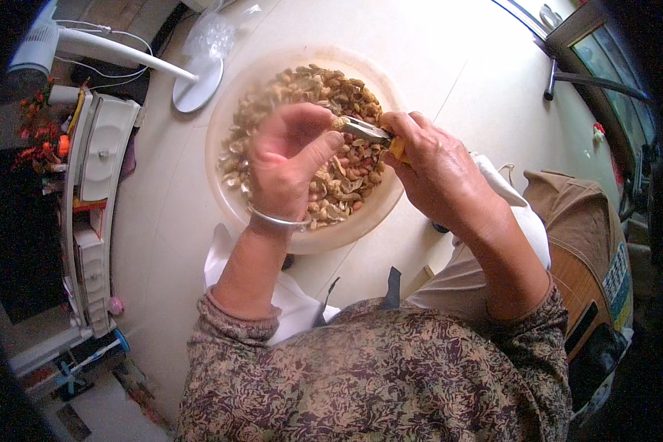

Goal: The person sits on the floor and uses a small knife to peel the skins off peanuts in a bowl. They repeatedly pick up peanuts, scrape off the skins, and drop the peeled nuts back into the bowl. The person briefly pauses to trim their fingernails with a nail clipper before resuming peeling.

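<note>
My left hand (290, 157) pinches an unshelled peanut (340, 123) between thumb and fingers, above a round translucent plastic basin (304, 243). Pliers (364, 130) with yellow on the handle are gripped in my right hand (428, 160). Their metal jaws point left and meet the peanut; whether the shell is cracked is too small to tell. Peanut shells (337, 188) fill much of the basin, and reddish peanut kernels (359, 166) lie among them towards the right side. A light bangle circles my left wrist.
The basin rests on a pale tiled floor (160, 177). A white fan (199, 88) with a round base stands at the far left, near a clear plastic bag (212, 36). White drawers (108, 149) line the left. Brown cloth (569, 204) covers something wooden at the right.
</note>
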### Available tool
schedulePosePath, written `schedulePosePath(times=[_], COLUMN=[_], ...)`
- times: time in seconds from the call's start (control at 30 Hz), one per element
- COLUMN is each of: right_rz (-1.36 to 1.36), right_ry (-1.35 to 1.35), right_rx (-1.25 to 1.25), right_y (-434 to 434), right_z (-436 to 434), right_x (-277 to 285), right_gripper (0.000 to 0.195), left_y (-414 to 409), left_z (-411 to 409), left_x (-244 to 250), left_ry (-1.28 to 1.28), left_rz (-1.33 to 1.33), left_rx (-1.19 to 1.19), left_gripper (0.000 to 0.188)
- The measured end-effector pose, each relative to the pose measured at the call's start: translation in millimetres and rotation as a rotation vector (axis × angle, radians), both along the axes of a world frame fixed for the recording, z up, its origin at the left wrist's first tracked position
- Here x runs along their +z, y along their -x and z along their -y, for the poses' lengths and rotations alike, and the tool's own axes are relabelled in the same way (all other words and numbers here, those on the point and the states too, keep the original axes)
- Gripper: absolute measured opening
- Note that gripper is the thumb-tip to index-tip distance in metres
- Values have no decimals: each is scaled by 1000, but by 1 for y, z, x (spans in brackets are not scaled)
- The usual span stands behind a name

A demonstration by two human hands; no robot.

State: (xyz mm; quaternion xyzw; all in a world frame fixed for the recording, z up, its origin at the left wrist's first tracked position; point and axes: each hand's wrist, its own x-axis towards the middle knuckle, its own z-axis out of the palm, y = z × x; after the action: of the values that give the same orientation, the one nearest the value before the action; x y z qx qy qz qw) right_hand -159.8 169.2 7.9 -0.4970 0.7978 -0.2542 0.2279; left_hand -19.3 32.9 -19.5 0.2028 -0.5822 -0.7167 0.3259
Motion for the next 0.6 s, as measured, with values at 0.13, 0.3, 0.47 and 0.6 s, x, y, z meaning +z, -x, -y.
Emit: schedulePosePath(times=[0.13,0.3,0.47,0.6], right_rz=[7,-39,-30,-75], right_ry=[-33,-88,-104,-147], right_rx=[5,41,30,59], right_y=[0,-1,0,-2], right_z=[1,4,8,10], right_x=[2,1,-3,-2], right_gripper=[31,29,25,23], left_y=[2,0,-6,-10], left_z=[-3,0,8,13], left_x=[0,2,17,20], left_ry=[11,76,161,221], left_rz=[-8,136,245,303], left_rx=[-27,-72,-162,-196], left_gripper=[23,28,26,24])
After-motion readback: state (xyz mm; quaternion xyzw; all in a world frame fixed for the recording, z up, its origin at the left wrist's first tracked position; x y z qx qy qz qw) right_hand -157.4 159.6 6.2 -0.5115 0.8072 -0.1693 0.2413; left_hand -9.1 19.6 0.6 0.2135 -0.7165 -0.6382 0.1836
